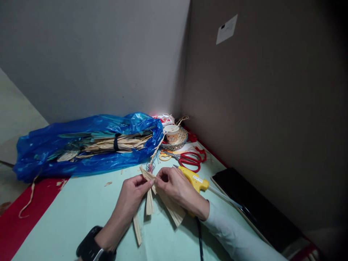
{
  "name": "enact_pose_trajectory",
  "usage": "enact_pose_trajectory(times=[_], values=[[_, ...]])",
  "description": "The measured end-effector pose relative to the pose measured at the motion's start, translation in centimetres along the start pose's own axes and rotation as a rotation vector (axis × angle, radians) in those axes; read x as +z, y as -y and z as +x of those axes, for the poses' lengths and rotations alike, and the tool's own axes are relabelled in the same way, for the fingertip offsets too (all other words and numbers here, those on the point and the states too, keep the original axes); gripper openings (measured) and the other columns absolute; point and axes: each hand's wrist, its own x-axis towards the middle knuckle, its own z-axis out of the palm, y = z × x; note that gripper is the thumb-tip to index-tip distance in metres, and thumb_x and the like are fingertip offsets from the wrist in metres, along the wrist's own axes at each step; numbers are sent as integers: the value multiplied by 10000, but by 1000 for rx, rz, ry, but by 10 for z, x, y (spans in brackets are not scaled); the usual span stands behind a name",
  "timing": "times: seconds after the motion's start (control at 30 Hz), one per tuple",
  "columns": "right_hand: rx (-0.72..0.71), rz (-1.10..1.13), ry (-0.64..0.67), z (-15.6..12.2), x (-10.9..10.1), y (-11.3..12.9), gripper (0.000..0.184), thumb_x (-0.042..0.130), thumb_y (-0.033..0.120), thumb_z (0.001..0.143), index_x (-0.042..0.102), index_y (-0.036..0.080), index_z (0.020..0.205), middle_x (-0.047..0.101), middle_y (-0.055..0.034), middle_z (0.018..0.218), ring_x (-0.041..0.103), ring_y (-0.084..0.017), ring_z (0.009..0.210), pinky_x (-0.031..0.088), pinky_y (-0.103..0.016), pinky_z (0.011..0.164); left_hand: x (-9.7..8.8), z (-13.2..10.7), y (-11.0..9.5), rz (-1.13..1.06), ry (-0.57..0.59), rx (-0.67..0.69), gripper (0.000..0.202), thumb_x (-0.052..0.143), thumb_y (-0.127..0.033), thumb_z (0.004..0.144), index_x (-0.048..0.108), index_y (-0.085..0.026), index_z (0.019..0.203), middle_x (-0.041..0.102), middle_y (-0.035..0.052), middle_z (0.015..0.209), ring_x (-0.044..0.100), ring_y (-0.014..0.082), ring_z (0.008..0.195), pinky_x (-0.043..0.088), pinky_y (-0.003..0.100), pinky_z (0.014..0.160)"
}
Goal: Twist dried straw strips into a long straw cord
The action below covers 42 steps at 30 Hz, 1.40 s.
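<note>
Between my two hands is a pale, dry husk strip (172, 209), its wide end hanging down to the right over the table. My left hand (135, 188) pinches its upper part between thumb and fingers. Close beside it, my right hand (172, 185) is closed on the same strip with the fingertips. Two narrower husk pieces (137, 230) hang or lie below my hands; whether they are joined to the strip I cannot tell. Just past my right hand lies a yellow glue gun (196, 180) with a clear glue stick (224, 197) at its back.
A blue plastic bag (89, 165) of bundled husks (127, 142) lies at the back left. Red-handled scissors (190, 162), a paper cup (172, 135) and a woven basket (182, 139) stand near the corner. A black flat object (244, 195) lies right, along the wall.
</note>
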Motion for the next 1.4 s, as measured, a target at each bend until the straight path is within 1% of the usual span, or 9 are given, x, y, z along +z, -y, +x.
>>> enact_pose_trajectory(times=[0.2, 0.37, 0.5, 0.7, 0.83, 1.0, 1.17, 1.3, 1.4], values=[[-23, -23, -59, 0, 11, -6, 142, 524, 207, 795, 569, 163, 668, 595, 7, 621, 481, -108, 602, 260, -219, 544, -1, 1, 0, 25, 5, 33, 271, 742, -311, 650, 727, -115, 838, 712, 17, 693, 582, 148, 641, 433, 230, 604], [-40, -82, -54, -3, 7, -5, 93, 538, 202, 805, 589, 164, 737, 604, 0, 672, 480, -114, 631, 251, -225, 554, 1, 1, 0, 70, -15, 55, 258, 732, -314, 650, 727, -109, 806, 717, 21, 681, 591, 161, 641, 437, 249, 621], [-43, -149, -32, -6, 3, 0, 117, 518, 201, 831, 613, 159, 777, 627, -22, 719, 491, -126, 659, 251, -236, 565, 2, 1, 1, 121, -36, 75, 230, 717, -286, 646, 734, -106, 789, 722, 26, 671, 599, 176, 651, 436, 258, 627], [-18, -243, -105, -5, 12, 1, 99, 531, 208, 787, 585, 159, 720, 613, -27, 682, 477, -128, 625, 231, -244, 548, 5, 0, -3, 185, -51, 109, 219, 687, -260, 635, 737, -101, 775, 736, 40, 686, 620, 203, 682, 446, 271, 655], [-3, -152, -120, -2, 17, -3, 86, 547, 220, 761, 576, 166, 701, 604, -8, 637, 472, -115, 583, 226, -235, 526, 5, -1, -7, 210, -59, 127, 237, 665, -267, 637, 734, -98, 789, 743, 50, 695, 641, 228, 708, 456, 281, 659], [-9, -33, -96, 0, 13, -2, 117, 536, 213, 767, 576, 162, 669, 590, 4, 595, 477, -107, 551, 257, -221, 521, 4, -1, -5, 226, -79, 157, 223, 656, -268, 649, 730, -117, 796, 754, 57, 730, 657, 248, 753, 466, 290, 671], [-5, 28, -78, 2, 10, 1, 112, 526, 164, 740, 586, 151, 645, 579, 7, 575, 472, -104, 544, 288, -216, 533, 2, 2, -1, 232, -90, 165, 198, 676, -295, 650, 718, -126, 743, 751, 62, 720, 661, 242, 722, 475, 291, 653], [-13, 133, -10, 3, 10, 2, 109, 548, 196, 728, 587, 141, 642, 531, 24, 575, 443, -99, 567, 294, -207, 530, 2, 2, -1, 248, -57, 186, 178, 658, -235, 655, 733, -133, 780, 748, 46, 728, 640, 226, 711, 469, 285, 670], [-49, 368, 101, 1, -3, 9, 117, 549, 239, 745, 580, 139, 692, 510, 22, 621, 425, -99, 585, 314, -207, 538, 3, 1, -2, 233, -38, 205, 166, 645, -233, 662, 731, -143, 772, 740, 36, 730, 625, 212, 714, 468, 280, 700]])
